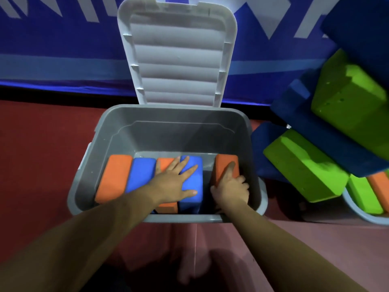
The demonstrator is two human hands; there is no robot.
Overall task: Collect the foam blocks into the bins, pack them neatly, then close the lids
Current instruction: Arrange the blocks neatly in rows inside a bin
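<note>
Head view: the grey bin (117,131) sits mid-frame on the red floor (42,144), its ribbed lid (176,55) standing open against the blue banner wall (63,60) in the upper part of the frame.

A row of foam blocks stands along the bin's near wall. From left to right they are the first orange block (114,178), the first blue block (140,173), the second orange block (165,163) and the second blue block (192,182), packed side to side.

The left hand (174,182) lies flat with fingers spread across the tops of the second orange and second blue blocks, gripping nothing.

Right of these a narrow slot shows the bin's floor, then the third orange block (224,165) stands close to the right wall. The right hand (230,186) grips this block, thumb along its top and fingers curled at its right side. Behind the row the grey floor runs bare to the far wall.

At the right edge of the frame, green blocks (303,165) and dark blue blocks (328,140) are piled beside the bin. In the lower right corner the pale rim of a second bin (357,216) shows.
</note>
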